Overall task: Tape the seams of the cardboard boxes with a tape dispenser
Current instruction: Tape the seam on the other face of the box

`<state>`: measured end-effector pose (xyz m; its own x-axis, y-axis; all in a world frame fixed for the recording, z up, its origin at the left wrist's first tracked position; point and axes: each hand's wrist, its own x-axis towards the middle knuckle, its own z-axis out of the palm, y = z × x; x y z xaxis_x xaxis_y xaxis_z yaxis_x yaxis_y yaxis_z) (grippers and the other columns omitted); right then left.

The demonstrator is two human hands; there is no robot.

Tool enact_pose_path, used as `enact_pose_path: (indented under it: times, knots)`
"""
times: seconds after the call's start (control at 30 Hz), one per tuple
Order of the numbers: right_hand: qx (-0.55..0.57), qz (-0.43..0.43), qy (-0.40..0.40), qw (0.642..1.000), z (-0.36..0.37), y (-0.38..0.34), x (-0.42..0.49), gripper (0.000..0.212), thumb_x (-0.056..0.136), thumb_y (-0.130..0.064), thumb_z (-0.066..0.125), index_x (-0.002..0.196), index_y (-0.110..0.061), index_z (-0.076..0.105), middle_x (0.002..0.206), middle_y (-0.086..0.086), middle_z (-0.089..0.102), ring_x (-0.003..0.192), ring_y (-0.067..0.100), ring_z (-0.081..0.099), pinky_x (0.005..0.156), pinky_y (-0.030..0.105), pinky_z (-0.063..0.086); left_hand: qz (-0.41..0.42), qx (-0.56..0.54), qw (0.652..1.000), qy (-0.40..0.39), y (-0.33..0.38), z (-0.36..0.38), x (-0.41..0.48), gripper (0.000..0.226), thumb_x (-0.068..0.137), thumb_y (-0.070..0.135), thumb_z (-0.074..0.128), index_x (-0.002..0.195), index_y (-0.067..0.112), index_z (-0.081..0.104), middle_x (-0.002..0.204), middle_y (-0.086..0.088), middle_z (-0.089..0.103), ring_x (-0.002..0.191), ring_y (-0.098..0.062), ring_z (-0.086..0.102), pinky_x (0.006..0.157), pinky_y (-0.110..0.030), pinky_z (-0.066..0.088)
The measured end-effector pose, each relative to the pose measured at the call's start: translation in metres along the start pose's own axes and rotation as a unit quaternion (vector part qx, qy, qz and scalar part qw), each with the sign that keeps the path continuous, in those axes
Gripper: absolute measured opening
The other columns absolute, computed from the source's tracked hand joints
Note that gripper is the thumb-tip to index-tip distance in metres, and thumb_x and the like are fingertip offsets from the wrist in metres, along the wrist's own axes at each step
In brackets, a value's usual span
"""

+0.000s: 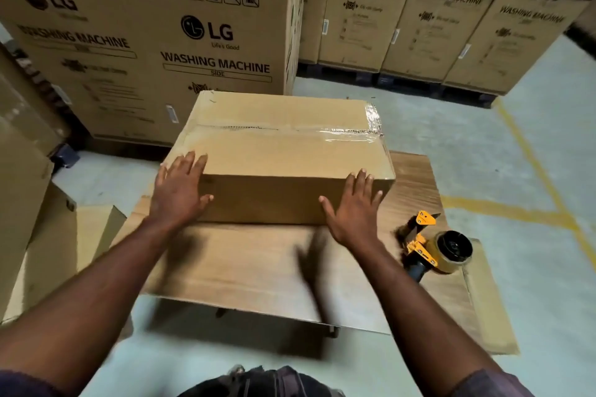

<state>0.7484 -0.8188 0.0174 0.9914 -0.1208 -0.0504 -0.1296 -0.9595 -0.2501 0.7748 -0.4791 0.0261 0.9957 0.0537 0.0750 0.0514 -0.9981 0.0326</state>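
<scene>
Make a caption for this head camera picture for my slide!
Left hand and right hand rest flat on a partly taped cardboard box; the yellow tape dispenser lies beside it.

1. The cardboard box [277, 151] fills the far half of the bench [242, 261]. The left hand [179, 190] and right hand [353, 206] lie flat at its near corners.
2. Bare bench top shows between the forearms, in front of the box.
3. The tape dispenser [435, 248] lies on the bench, just right of the right forearm.
4. A washing machine carton [154, 42] stands close behind the box.
5. Open floor [483, 145] lies to the right.
6. Loose cardboard sheets [90, 235] crowd the bench's left side.
</scene>
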Motion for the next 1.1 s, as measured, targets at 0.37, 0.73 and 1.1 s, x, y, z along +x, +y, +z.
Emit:
enact_pose_path:
  times: [0.37, 0.73, 1.1]
  knots:
    - [0.058, 0.026, -0.054, 0.997, -0.004, -0.089, 0.073, 0.081, 0.104, -0.056, 0.036, 0.158, 0.003, 0.02, 0.168, 0.024, 0.004, 0.156, 0.038, -0.002, 0.118, 0.07, 0.004, 0.121, -0.145, 0.982, -0.01, 0.021, -0.004, -0.035, 0.079, 0.088, 0.055, 0.062, 0.155, 0.027, 0.032, 0.166, 0.0, 0.02, 0.151, -0.027, 0.021, 0.119, -0.048, 0.022]
    - [0.123, -0.035, -0.023, 0.992, 0.012, -0.088, 0.062, 0.077, 0.102, -0.058, 0.035, 0.158, -0.005, 0.026, 0.171, 0.012, 0.005, 0.157, 0.03, -0.003, 0.121, 0.067, -0.002, 0.226, -0.135, 0.96, -0.094, 0.069, -0.008, -0.062, 0.089, 0.098, 0.052, 0.05, 0.158, 0.002, 0.008, 0.165, -0.022, -0.006, 0.153, -0.035, -0.008, 0.122, -0.04, -0.006]
    - [-0.028, -0.028, 0.022, 0.999, 0.035, -0.138, -0.026, 0.082, 0.102, -0.06, 0.019, 0.157, 0.0, 0.025, 0.166, 0.021, 0.021, 0.155, 0.036, 0.016, 0.124, 0.057, 0.012, 0.179, -0.212, 0.959, -0.056, 0.014, 0.0, 0.026, 0.075, 0.095, 0.055, 0.035, 0.156, 0.011, 0.031, 0.164, -0.007, 0.024, 0.153, -0.02, 0.016, 0.122, -0.044, 0.002]
